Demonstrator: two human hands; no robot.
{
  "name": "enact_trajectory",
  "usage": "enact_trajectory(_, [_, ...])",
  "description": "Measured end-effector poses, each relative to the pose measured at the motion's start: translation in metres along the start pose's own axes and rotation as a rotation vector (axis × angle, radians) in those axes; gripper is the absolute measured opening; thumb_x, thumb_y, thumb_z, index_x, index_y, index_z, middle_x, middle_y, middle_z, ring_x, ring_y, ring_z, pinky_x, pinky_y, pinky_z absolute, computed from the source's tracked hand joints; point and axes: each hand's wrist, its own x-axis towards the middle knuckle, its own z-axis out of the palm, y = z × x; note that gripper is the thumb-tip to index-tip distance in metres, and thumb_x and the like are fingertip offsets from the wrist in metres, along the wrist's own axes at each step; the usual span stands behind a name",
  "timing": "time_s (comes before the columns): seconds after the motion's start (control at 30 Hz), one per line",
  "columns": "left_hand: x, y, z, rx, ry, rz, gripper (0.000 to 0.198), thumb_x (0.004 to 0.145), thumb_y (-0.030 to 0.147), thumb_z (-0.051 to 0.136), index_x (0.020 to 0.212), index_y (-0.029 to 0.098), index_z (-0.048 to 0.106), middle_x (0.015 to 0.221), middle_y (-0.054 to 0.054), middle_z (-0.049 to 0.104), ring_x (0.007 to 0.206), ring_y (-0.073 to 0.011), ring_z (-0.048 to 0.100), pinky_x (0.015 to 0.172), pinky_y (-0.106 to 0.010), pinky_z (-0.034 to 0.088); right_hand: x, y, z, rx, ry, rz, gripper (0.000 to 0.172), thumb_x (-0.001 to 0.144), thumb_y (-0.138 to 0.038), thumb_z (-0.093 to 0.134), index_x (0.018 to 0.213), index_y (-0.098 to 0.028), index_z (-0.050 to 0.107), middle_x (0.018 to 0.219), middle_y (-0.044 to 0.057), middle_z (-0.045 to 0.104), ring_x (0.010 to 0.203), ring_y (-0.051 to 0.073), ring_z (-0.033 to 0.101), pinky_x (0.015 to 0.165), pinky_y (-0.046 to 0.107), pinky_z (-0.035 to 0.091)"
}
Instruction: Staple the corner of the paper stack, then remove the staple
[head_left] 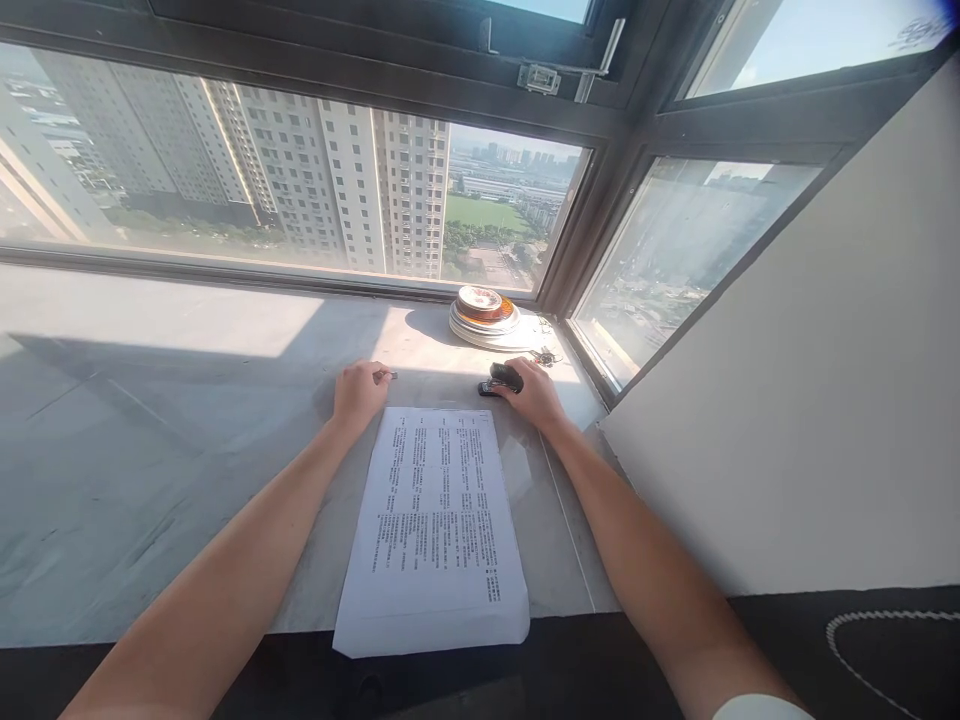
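Observation:
My left hand (358, 394) is closed in a pinch on a small grey strip of staples (391, 375), of which only the end shows past my fingers. On the right, my right hand (534, 392) is wrapped round a black stapler (489, 388) just above the sill. The stapler's jaws point left and stand apart. Between my forearms lies a stack of printed paper sheets (435, 500), its near edge hanging over the sill's front edge. Neither hand touches the paper.
A stack of tape rolls or round discs (487, 320), one of them orange, sits by the window corner. Small dark bits (545, 357) lie beside it. A white wall (810, 400) slants up at the right. A braided cord (832, 635) is at lower right.

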Motion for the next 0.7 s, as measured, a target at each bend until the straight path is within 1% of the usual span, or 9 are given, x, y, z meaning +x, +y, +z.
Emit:
enact_trajectory(0.13, [-0.003, 0.004, -0.004, 0.06, 0.046, -0.085, 0.024, 0.098, 0.022, 0.06, 0.105, 0.021, 0.082, 0.111, -0.014, 0.078, 0.11, -0.0339, 0.07, 0.101, -0.045, 0.053, -0.002, -0.004, -0.002, 0.015, 0.031, 0.069, 0.027, 0.091, -0.039, 0.078, 0.113, -0.026, 0.069, 0.112, 0.01, 0.077, 0.103, 0.032, 0.07, 0.086, 0.043, 0.052])
enact_trajectory(0.3, [-0.004, 0.007, -0.006, 0.105, 0.067, -0.191, 0.029, 0.099, 0.018, 0.055, 0.114, 0.018, 0.08, 0.125, -0.021, 0.073, 0.123, -0.0411, 0.065, 0.106, -0.053, 0.051, -0.003, -0.007, -0.003, -0.005, 0.041, 0.145, 0.024, 0.089, -0.04, 0.077, 0.108, -0.026, 0.071, 0.105, 0.008, 0.079, 0.099, 0.031, 0.07, 0.082, 0.041, 0.051])
enact_trajectory(0.4, [-0.003, 0.008, -0.005, 0.122, 0.102, -0.244, 0.031, 0.099, 0.015, 0.055, 0.121, 0.016, 0.076, 0.129, -0.023, 0.07, 0.128, -0.0417, 0.062, 0.108, -0.053, 0.049, -0.003, -0.014, -0.005, 0.03, 0.102, 0.216, 0.02, 0.088, -0.038, 0.076, 0.103, -0.024, 0.071, 0.099, 0.008, 0.079, 0.095, 0.031, 0.07, 0.082, 0.042, 0.052])
enact_trajectory(0.47, [-0.003, 0.008, -0.005, 0.122, 0.109, -0.256, 0.031, 0.099, 0.014, 0.054, 0.124, 0.016, 0.073, 0.128, -0.024, 0.07, 0.127, -0.041, 0.062, 0.108, -0.053, 0.048, -0.004, -0.025, -0.006, 0.089, 0.149, 0.201, 0.02, 0.088, -0.036, 0.075, 0.103, -0.023, 0.072, 0.101, 0.008, 0.079, 0.095, 0.029, 0.07, 0.083, 0.041, 0.053])
enact_trajectory(0.5, [-0.003, 0.008, -0.005, 0.121, 0.107, -0.255, 0.03, 0.099, 0.014, 0.054, 0.123, 0.016, 0.072, 0.126, -0.023, 0.07, 0.126, -0.0409, 0.063, 0.107, -0.052, 0.048, -0.006, -0.035, -0.006, 0.122, 0.149, 0.169, 0.02, 0.088, -0.035, 0.076, 0.103, -0.023, 0.073, 0.101, 0.007, 0.08, 0.094, 0.028, 0.07, 0.083, 0.04, 0.053])
enact_trajectory(0.57, [-0.002, 0.008, -0.005, 0.121, 0.105, -0.247, 0.027, 0.099, 0.013, 0.054, 0.119, 0.018, 0.072, 0.121, -0.023, 0.07, 0.123, -0.0408, 0.063, 0.105, -0.051, 0.048, -0.012, -0.059, -0.006, 0.19, 0.08, 0.078, 0.022, 0.086, -0.037, 0.082, 0.102, -0.024, 0.074, 0.098, 0.003, 0.08, 0.089, 0.023, 0.07, 0.081, 0.036, 0.053])
enact_trajectory(0.6, [-0.002, 0.007, -0.006, 0.121, 0.105, -0.242, 0.026, 0.099, 0.012, 0.053, 0.117, 0.018, 0.072, 0.12, -0.022, 0.07, 0.122, -0.0406, 0.064, 0.104, -0.051, 0.048, -0.018, -0.073, -0.006, 0.239, 0.006, 0.017, 0.023, 0.085, -0.036, 0.085, 0.101, -0.024, 0.075, 0.094, 0.002, 0.079, 0.085, 0.021, 0.069, 0.079, 0.033, 0.052])
enact_trajectory(0.7, [-0.001, 0.006, -0.006, 0.107, 0.117, -0.24, 0.025, 0.098, 0.011, 0.053, 0.112, 0.019, 0.072, 0.116, -0.021, 0.071, 0.122, -0.0404, 0.063, 0.105, -0.051, 0.048, -0.036, -0.114, 0.001, 0.35, -0.217, -0.148, 0.025, 0.081, -0.027, 0.089, 0.102, -0.024, 0.076, 0.091, 0.0, 0.079, 0.08, 0.017, 0.068, 0.075, 0.029, 0.048])
